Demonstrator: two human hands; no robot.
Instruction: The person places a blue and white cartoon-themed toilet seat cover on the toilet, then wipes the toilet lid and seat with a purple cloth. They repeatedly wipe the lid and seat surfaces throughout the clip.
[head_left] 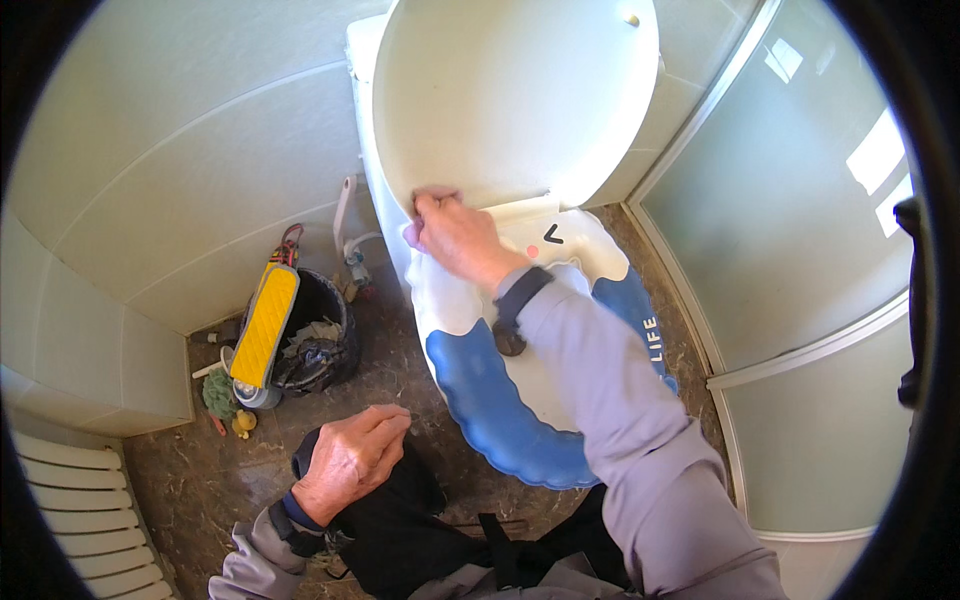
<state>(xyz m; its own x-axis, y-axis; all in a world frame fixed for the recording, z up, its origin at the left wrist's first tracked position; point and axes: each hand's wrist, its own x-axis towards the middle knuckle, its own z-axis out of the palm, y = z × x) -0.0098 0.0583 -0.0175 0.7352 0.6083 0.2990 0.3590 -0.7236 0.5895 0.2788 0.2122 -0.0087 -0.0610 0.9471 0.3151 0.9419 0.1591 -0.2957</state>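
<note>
My right hand (455,235) reaches forward and presses a pink cloth (413,232) against the lower left edge of the raised white toilet lid (510,95). Only a small part of the cloth shows under the fingers. Below the hand lies the toilet seat with a padded blue and white cover (480,385) bearing a cartoon face. My left hand (350,460) rests low near my dark trousers, fingers curled loosely, holding nothing that I can see.
A black waste bin (318,345) with crumpled rubbish stands left of the toilet, with a yellow-headed brush (264,325) leaning on it. Small items lie on the brown marble floor (200,480). Tiled wall at left, white radiator (75,510) bottom left, frosted shower screen (800,230) right.
</note>
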